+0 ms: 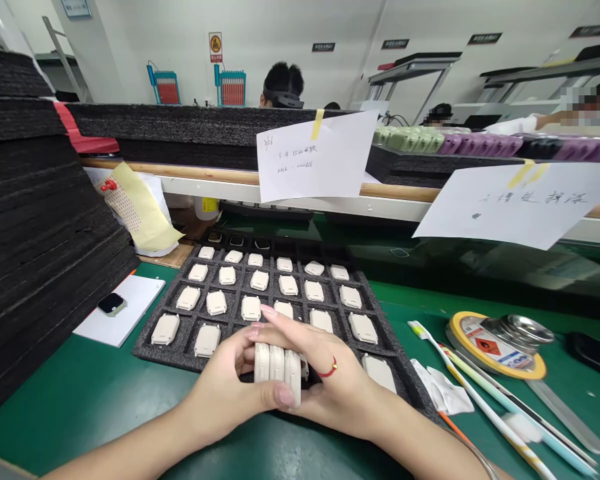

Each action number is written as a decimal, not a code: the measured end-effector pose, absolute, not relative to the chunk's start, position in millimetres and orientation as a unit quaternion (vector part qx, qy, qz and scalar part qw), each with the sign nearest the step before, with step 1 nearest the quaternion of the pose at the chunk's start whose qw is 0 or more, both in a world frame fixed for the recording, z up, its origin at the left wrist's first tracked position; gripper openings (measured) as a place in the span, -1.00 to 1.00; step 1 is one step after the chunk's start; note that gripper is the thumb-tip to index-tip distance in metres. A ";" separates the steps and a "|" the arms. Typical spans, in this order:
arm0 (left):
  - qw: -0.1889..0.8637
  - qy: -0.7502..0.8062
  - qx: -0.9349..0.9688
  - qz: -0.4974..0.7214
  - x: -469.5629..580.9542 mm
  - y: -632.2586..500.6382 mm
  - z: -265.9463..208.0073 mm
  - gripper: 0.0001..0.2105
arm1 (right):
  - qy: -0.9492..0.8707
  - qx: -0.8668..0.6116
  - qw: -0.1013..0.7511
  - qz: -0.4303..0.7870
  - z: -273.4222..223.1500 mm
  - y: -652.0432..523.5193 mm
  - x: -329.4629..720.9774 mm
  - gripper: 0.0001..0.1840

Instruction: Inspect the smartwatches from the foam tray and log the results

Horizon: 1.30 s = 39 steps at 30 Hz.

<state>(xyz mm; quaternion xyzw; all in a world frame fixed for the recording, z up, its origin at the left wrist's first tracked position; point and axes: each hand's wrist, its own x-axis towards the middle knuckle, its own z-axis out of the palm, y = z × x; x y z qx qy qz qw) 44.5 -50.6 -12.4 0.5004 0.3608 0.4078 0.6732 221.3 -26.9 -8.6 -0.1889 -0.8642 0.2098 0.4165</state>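
Both hands come together over the near edge of a black foam tray (177, 359). Between them is a short stack of cream watch cases (277, 365), standing side by side on edge. My left hand (225, 373) wraps the stack from the left, its thumb across the front. My right hand (325, 367), with a red string bracelet at the wrist, closes on the stack from the right and over the top. Rows of similar cream watch cases (217, 303) lie in the tray's compartments beyond the hands. Part of the tray is hidden behind the hands.
At left rise stacked black foam sheets (45, 233); beside them a dark-faced watch (112, 305) rests on white paper (135, 293). To the right lie toothbrushes (470, 380), a yellow-rimmed round tin (497, 347) and a steel ruler (570, 417). A shelf (400, 200) with taped notes crosses behind.
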 end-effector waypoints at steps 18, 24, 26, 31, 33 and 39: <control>0.426 0.435 0.660 0.440 43.0 -58.3 -10.6 -0.58 | -0.661 -0.323 0.432 0.521 -4.2 -24.6 227.8 -0.29; 0.381 0.386 0.706 0.455 44.3 -55.4 -13.4 -0.61 | -0.599 -0.333 0.316 0.656 0.9 -30.0 221.8 -0.02; 0.364 0.354 0.724 0.467 44.0 -53.8 -15.2 -0.66 | -0.584 -0.323 0.318 0.673 1.2 -33.5 217.9 0.02; 0.353 0.304 0.757 0.459 39.8 -54.6 -19.5 -0.63 | -0.622 -0.334 0.375 0.601 -0.5 -39.1 210.8 0.12; 0.357 0.331 0.757 0.436 38.3 -57.6 -19.2 -0.42 | -0.667 -0.319 0.406 0.537 -1.0 -40.1 211.2 0.14; 0.605 0.338 0.600 0.399 41.8 -62.4 -12.8 0.23 | -0.759 -0.285 0.470 0.348 -3.7 -38.5 218.3 0.16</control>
